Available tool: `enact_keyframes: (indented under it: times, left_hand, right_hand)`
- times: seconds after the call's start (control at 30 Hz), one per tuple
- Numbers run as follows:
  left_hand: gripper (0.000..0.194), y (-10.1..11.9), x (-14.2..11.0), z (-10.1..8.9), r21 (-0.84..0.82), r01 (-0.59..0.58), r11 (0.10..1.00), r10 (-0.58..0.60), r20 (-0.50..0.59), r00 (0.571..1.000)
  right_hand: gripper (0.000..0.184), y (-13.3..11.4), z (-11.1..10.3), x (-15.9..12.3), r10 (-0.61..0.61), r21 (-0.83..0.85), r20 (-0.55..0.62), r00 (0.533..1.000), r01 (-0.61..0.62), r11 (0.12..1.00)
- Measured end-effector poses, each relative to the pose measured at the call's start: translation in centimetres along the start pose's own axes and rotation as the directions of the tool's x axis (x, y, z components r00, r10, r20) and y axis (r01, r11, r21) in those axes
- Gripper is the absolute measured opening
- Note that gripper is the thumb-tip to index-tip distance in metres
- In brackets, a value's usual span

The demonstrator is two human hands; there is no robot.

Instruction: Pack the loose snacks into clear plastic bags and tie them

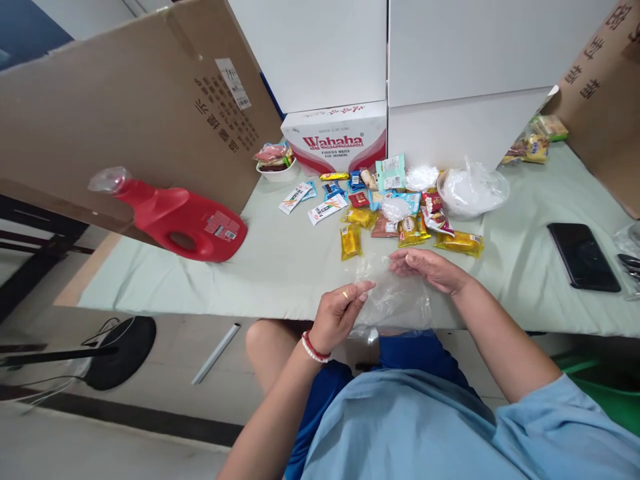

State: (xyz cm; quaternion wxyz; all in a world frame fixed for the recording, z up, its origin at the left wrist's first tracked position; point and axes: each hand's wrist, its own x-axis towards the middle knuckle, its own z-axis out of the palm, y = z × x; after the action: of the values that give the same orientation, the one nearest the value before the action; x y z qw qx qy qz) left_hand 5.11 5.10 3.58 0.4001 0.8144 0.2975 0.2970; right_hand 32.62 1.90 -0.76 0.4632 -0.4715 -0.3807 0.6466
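A clear plastic bag (pixel 400 301) lies at the table's front edge, partly hanging over it. My left hand (pixel 341 310) pinches the bag's left side between thumb and fingers. On the bag's upper right, my right hand (pixel 427 268) has its fingers stretched out and slightly curved, palm turned inward. Just beyond the hands are wrapped snacks: a yellow packet (pixel 351 241), another yellow packet (pixel 459 243) and a maroon-and-white packet (pixel 437 217). Two white sachets (pixel 327 209) lie farther left.
A red jug (pixel 193 223) leans at the left by a cardboard panel (pixel 125 100). At the back stand a Wahaha box (pixel 336 143), a small snack bowl (pixel 277 175) and a bowl with clear plastic bags (pixel 473 190). A black phone (pixel 584 257) lies at the right.
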Motion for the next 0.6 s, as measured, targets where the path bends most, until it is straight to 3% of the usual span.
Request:
enact_keyframes:
  times: [0.13,0.23,0.37,0.47,0.6]
  left_hand:
    - [0.038,0.4,-0.4,-0.2,0.014,-0.054,0.998,0.052,0.118,0.992]
    - [0.04,0.0,-0.7,-0.3,0.01,-0.006,1.0,0.005,0.09,0.996]
    - [0.043,-1.3,-1.3,-0.1,-0.058,0.169,0.984,-0.173,-0.075,0.982]
    - [0.047,-2.4,-1.6,0.3,-0.217,0.302,0.928,-0.346,-0.207,0.915]
    - [0.047,-3.0,-1.3,0.9,-0.425,0.338,0.84,-0.477,-0.28,0.833]
  right_hand:
    - [0.068,0.0,0.1,0.9,0.029,-0.012,0.144,0.989,-0.027,1.0]
    - [0.052,0.1,0.7,0.9,0.007,-0.142,0.165,0.986,0.017,0.99]
    - [0.045,0.7,1.1,0.5,-0.137,-0.19,-0.052,0.989,0.125,0.974]
    - [0.044,1.4,1.3,-0.2,-0.19,-0.188,-0.202,0.961,0.152,0.97]
    - [0.045,2.2,1.6,-1.2,-0.249,-0.214,-0.375,0.893,0.178,0.96]
